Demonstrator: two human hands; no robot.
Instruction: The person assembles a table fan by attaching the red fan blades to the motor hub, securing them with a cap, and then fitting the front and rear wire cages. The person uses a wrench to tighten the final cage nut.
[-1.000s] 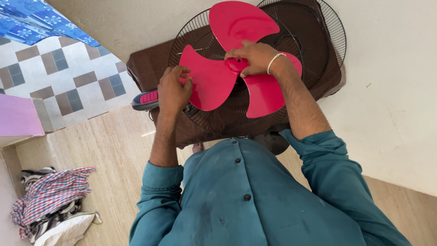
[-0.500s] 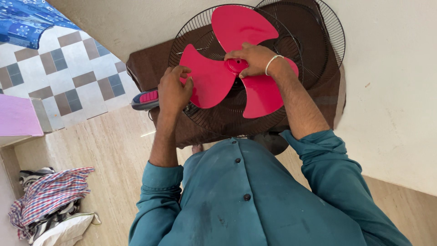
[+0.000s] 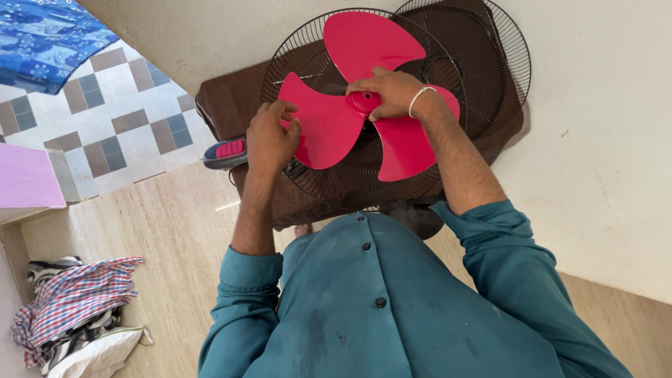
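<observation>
Pink fan blade [image 3: 329, 122]: I'm seating it in the black grille [image 3: 336, 185]. My right hand [image 3: 392, 91] pinches its hub, left hand [image 3: 269, 140] grips one vane's edge. Next, I'd judge, needs the hub squarely aligned.

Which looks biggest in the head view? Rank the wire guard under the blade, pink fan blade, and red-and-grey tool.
1. Wire guard
2. Pink fan blade, spanning nearly the guard's width
3. Red-and-grey tool, partly hidden by the left hand

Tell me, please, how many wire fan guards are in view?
2: one wire guard lies under the pink blade; a second guard leans behind it, at upper right, partly hidden.
</observation>
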